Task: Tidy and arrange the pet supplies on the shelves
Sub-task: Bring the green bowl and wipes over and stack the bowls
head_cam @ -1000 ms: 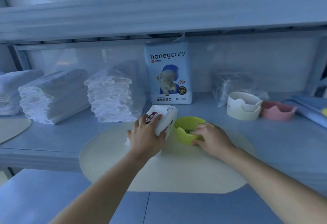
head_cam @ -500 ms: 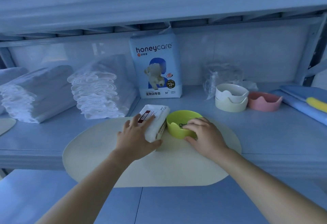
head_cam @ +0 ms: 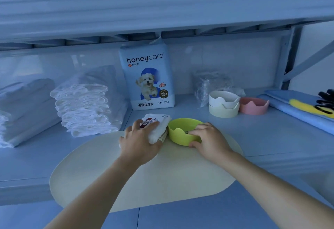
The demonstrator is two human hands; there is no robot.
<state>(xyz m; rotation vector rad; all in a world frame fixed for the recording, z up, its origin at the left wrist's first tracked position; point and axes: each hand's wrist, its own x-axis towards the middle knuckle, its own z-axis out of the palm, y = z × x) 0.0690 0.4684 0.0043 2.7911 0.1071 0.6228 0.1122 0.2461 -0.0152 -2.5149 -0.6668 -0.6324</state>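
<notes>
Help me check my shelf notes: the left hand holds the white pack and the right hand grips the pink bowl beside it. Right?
Not quite. The head view shows the right hand gripping the green bowl beside the white pack that the left hand holds. The pink bowl sits untouched further back.

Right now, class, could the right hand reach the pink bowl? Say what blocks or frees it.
Probably yes. Bare shelf lies between the right hand and the pink bowl; the white bowls stand beside it, off the path. But the hand grips the green bowl, so it must let go first.
</notes>
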